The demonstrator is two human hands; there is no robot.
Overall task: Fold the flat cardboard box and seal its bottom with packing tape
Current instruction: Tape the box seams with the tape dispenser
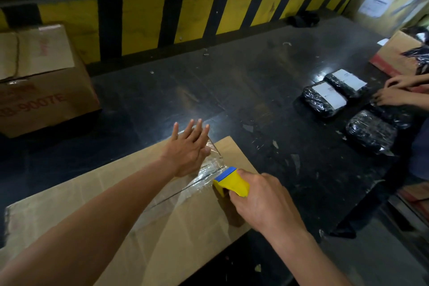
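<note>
The brown cardboard box (92, 211) lies in front of me on the dark table, its bottom flaps closed and facing up. A strip of clear packing tape (204, 173) runs along the seam toward the far edge. My left hand (189, 150) lies flat on the far end of the tape, fingers spread and reaching past the box edge. My right hand (260, 202) grips a yellow tape dispenser with a blue edge (231, 181), which rests on the box at the near end of the shiny tape.
A large printed carton (41, 81) stands at the left. Several black wrapped parcels with white labels (325, 97) lie at the right, where another person's hands (392, 93) work. A yellow-and-black striped wall (185, 14) bounds the back of the table (255, 81).
</note>
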